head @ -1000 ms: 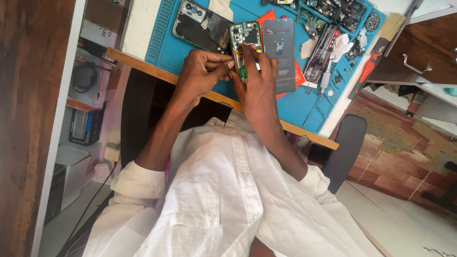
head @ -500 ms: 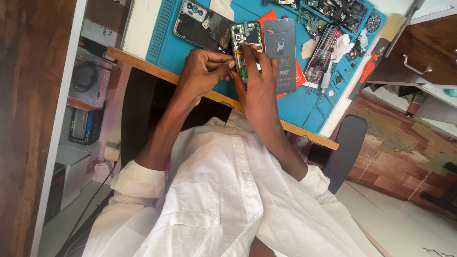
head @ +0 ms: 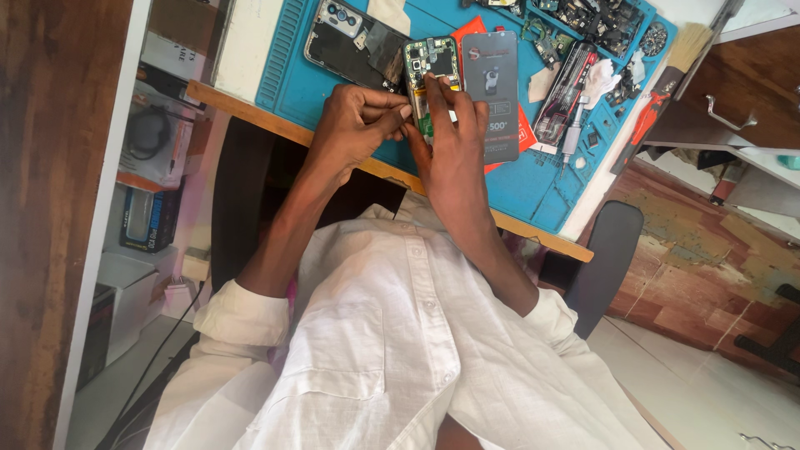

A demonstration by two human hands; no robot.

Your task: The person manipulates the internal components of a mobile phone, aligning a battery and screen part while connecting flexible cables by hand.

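An opened phone (head: 431, 60) with its green circuit board exposed lies on a blue work mat (head: 533, 179). My left hand (head: 354, 125) is closed at the phone's lower left edge, fingertips pinched against it. My right hand (head: 450, 137) lies over the phone's lower half, fingers pressing on the board. A small tool may be pinched between the fingers; too little of it shows to be sure. A dark phone back cover (head: 350, 42) lies to the left, and a dark screen panel (head: 492, 92) lies just right of the phone.
Loose phone parts (head: 596, 17) fill the mat's far right. A screwdriver (head: 571, 137), a brush (head: 662, 92) and a red card (head: 525, 133) lie to the right. The wooden desk edge (head: 250, 108) runs under my arms. Shelves with boxes (head: 154, 150) stand at left, a chair (head: 604, 258) at right.
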